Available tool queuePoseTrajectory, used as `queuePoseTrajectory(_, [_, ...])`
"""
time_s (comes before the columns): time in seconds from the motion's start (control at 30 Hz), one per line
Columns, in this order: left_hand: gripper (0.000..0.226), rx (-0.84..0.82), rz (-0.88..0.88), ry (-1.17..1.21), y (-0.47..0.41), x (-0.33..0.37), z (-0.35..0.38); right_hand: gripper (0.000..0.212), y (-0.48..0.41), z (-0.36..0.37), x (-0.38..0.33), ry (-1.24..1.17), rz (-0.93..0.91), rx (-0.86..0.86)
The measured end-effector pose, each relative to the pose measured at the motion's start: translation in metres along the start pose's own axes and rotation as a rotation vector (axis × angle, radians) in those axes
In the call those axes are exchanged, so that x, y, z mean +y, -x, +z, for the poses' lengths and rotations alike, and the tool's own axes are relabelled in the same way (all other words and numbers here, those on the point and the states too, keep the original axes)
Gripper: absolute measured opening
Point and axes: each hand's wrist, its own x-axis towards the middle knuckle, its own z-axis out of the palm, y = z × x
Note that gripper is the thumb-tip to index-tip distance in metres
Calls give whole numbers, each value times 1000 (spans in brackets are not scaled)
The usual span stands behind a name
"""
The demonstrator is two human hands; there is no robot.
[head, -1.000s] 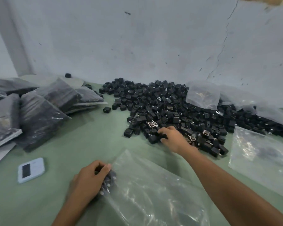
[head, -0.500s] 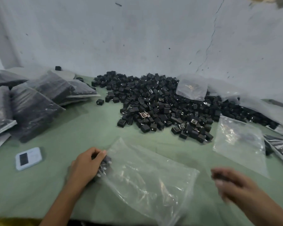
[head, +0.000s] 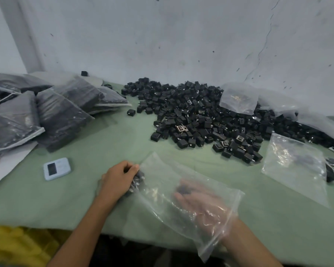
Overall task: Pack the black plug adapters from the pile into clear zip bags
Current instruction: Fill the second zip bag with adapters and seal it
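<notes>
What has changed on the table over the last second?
The right hand left the pile, drew back toward the near edge and is now inside the bag. Dark adapters sit at its fingers, but its grip is blurred. The left hand still grips the bag's left end. The pile, packed bags and white device stayed put.

green table bears adapter pile, filled bags, white device, clear bag.

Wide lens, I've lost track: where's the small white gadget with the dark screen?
Head view, left side: the gadget lies on the green cloth, just left of the left hand gripping the bag, in front of the packed bags.
</notes>
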Motion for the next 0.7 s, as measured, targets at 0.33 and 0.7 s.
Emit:
queuePoseTrajectory(0.33, [26, 0, -11, 10, -1, 1, 1, 22, -64, 67, 0, 585, -499, 171])
queuePoseTrajectory(0.7, [24, 11, -2, -25, -4, -3, 3, 4, -80, 83, 8, 217, -395, 194])
